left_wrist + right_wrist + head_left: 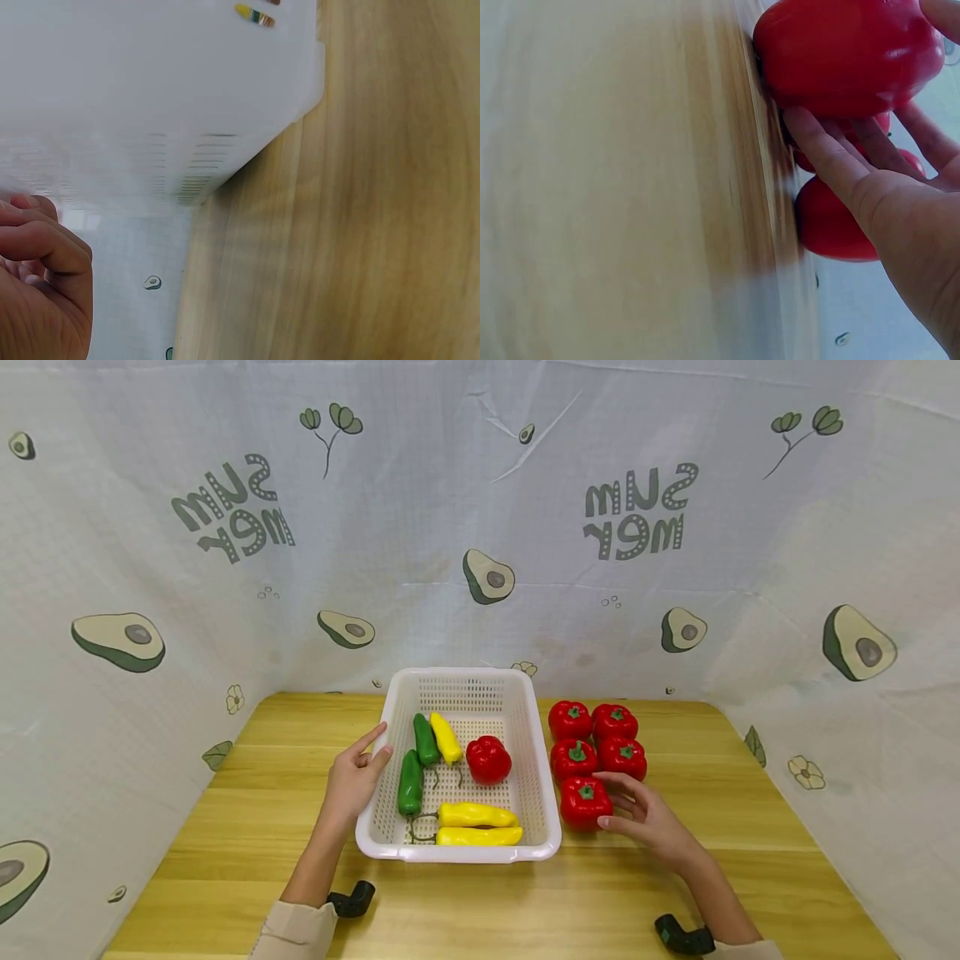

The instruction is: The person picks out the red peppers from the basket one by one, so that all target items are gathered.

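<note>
My left hand [354,785] holds the left rim of a white plastic basket [551,810], thumb and index finger at the edge. In the left wrist view its other fingers look curled beside the basket's wall. My right hand [651,817] grips the nearest red bell pepper [582,806] on the table, with the thumb on the near side and fingers round the far side. Behind it sit several more red bell peppers [572,720]. Inside the basket lie one red bell pepper [488,761], two green peppers [410,785] and three long yellow peppers [478,837].
The wooden table [247,827] carries the basket in the middle, with the loose red peppers close to its right side. A pale curtain [420,527] printed with avocados hangs behind the table and along both sides.
</note>
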The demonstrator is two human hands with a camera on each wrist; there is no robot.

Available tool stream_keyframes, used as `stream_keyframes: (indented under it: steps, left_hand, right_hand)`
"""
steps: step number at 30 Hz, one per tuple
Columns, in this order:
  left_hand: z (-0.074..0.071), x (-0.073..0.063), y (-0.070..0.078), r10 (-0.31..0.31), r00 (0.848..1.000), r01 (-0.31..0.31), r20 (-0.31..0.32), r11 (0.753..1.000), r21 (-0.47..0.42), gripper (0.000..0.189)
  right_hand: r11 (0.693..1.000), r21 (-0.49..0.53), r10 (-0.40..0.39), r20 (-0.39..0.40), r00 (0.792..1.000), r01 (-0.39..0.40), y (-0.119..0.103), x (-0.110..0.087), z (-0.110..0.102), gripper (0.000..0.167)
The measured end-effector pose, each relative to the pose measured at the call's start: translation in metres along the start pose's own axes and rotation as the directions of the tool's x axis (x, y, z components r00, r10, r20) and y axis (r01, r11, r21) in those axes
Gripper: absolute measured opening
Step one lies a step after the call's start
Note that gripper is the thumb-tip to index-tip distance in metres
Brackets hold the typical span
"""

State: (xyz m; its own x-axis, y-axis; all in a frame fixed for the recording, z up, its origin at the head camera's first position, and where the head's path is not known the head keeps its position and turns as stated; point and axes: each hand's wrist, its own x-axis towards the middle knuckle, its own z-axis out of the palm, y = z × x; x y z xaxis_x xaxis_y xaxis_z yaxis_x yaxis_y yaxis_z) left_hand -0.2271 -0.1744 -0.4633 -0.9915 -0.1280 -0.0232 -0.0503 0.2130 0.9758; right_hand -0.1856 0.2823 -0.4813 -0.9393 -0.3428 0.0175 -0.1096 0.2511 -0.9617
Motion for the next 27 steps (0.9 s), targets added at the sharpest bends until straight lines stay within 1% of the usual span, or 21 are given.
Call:
stream_keyframes:
  steps: [5,11,13,15,21,24,27]
  left_hand:
    - [0.000,0.000,-0.001,0.009,1.000,-0.009,-0.005,1.000,0.006,0.049]
    - [0.000,0.000,-0.002,0.021,1.000,-0.021,0.001,1.000,0.006,0.050]
    - [0.000,0.000,-0.002,0.016,1.000,-0.016,0.003,1.000,0.004,0.050]
    - [0.000,-0.001,-0.001,0.006,1.000,-0.006,0.006,1.000,0.001,0.050]
    - [-0.001,-0.001,0.000,-0.014,0.999,0.015,0.034,1.000,-0.017,0.051]
    - [-0.001,-0.001,0.000,-0.017,0.999,0.018,0.047,1.000,-0.019,0.052]
    - [-0.002,0.001,0.000,-0.022,0.998,0.022,0.053,1.000,-0.002,0.051]
  right_hand:
    - [1.000,-0.004,-0.031,-0.001,1.000,0.031,0.004,0.000,-0.001,0.060]
    - [0.999,-0.015,-0.039,-0.025,0.999,0.038,0.007,-0.002,-0.003,0.061]
    - [0.999,-0.018,-0.046,-0.027,0.999,0.046,0.006,-0.002,-0.004,0.061]
    - [0.997,-0.014,-0.074,-0.028,0.997,0.074,0.005,-0.003,-0.005,0.060]
    - [0.983,-0.011,-0.185,-0.042,0.982,0.185,-0.006,-0.004,-0.011,0.056]
    - [0.979,-0.034,-0.204,-0.060,0.977,0.202,-0.015,-0.003,-0.013,0.054]
    - [0.976,-0.077,-0.209,-0.081,0.975,0.203,-0.024,0.000,-0.013,0.053]
